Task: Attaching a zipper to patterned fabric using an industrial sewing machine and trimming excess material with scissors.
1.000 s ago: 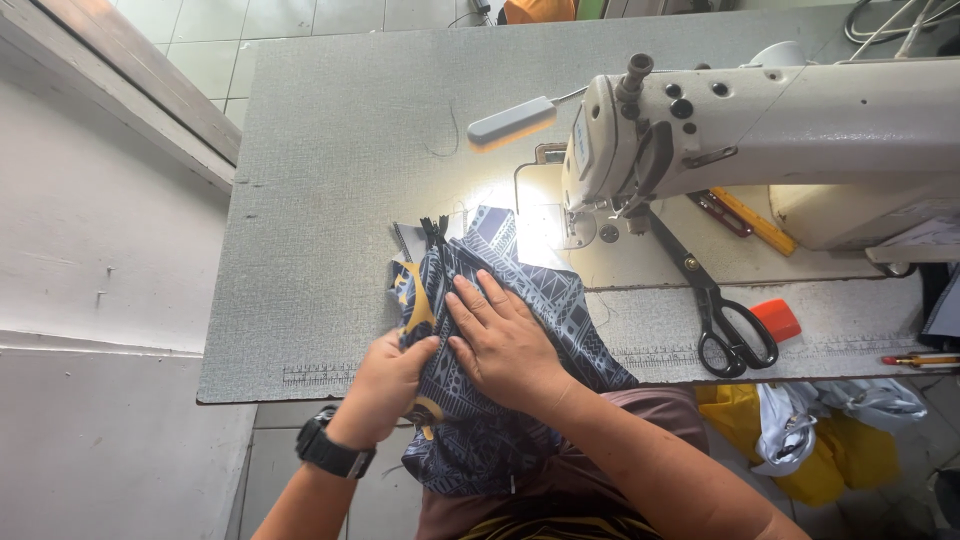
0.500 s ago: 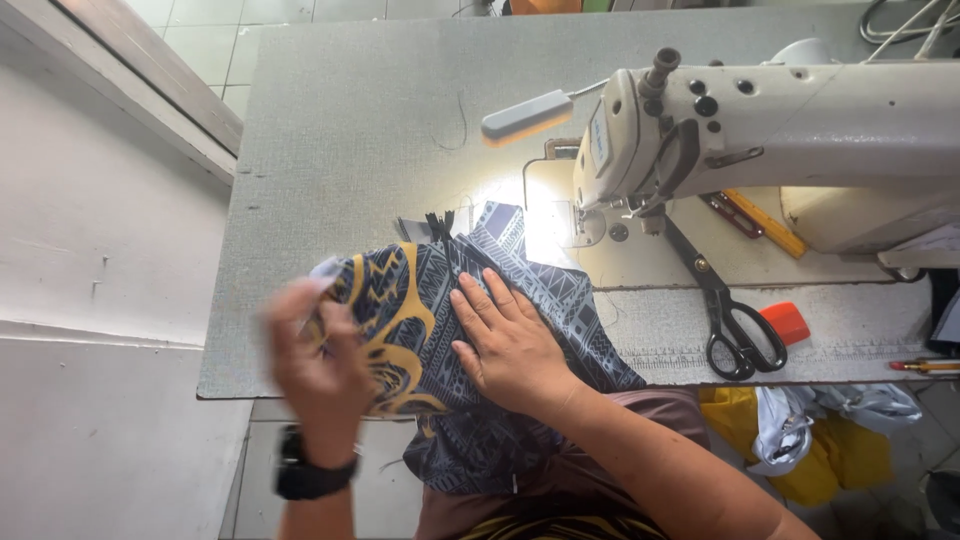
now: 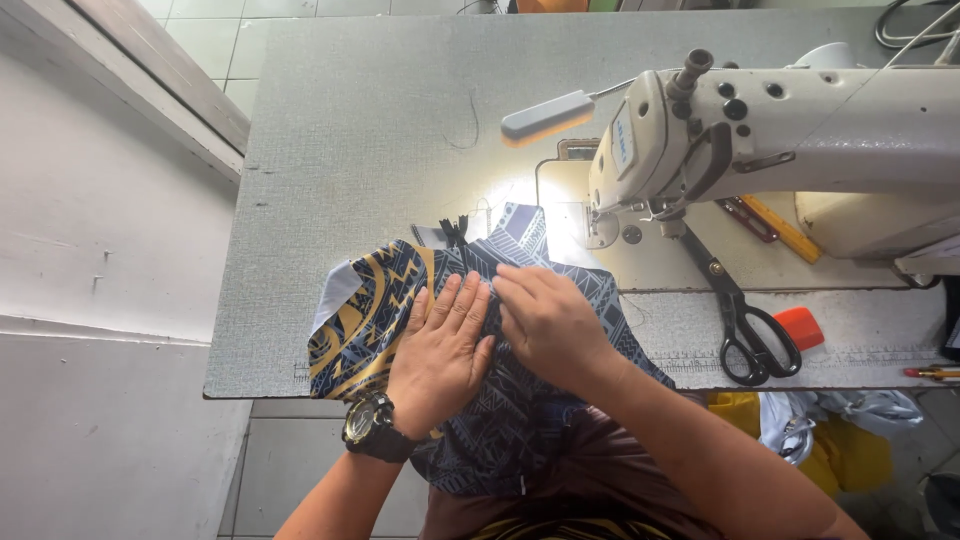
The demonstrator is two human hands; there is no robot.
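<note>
At the far left of the frame runs a pale wall with a tiled floor in the upper left corner. The grey table fills the middle. On its near edge, lower centre, lies the patterned cloth, navy with yellow on the left part and blue-grey lines on the right, hanging over the edge toward the person's lap. The left hand lies flat on the cloth, fingers spread open and pressing down, gripping nothing; a dark watch sits on its wrist. Just to its right, touching it, the right hand rests on the cloth with fingers curled, tips on the fabric by the left fingertips; whether they pinch a fold, I cannot tell. A black zipper end shows at the cloth's top edge. Right of centre stands the white sewing machine, its lamp lit. Below it lie black scissors, then an orange block.
</note>
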